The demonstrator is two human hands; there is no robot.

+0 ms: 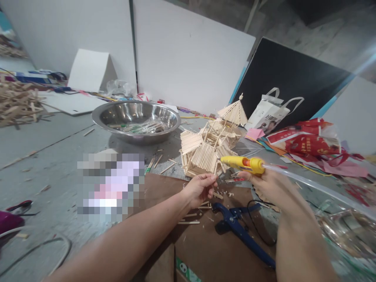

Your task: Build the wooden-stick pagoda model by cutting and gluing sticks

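A pagoda-like model [205, 154] built of thin wooden sticks stands on the floor, with a pointed roof [234, 112] at its top. My left hand [201, 188] is at its lower front edge. Thumb and forefinger pinch a short wooden stick [216, 170] that leans against the model. My right hand [268, 186] grips a yellow hot glue gun [245, 163], a long clear glue stick [311, 185] running out of its back. The nozzle points left, close to the front roof panel; whether it touches is unclear.
A steel basin [138, 135] holding bagged sticks stands behind to the left. Blue cutting pliers [242, 231] lie on the brown board [205, 250] below my hands. Red packaging [305, 139] and a white paper bag [266, 111] are at right. A blurred-out patch [114, 184] covers something left.
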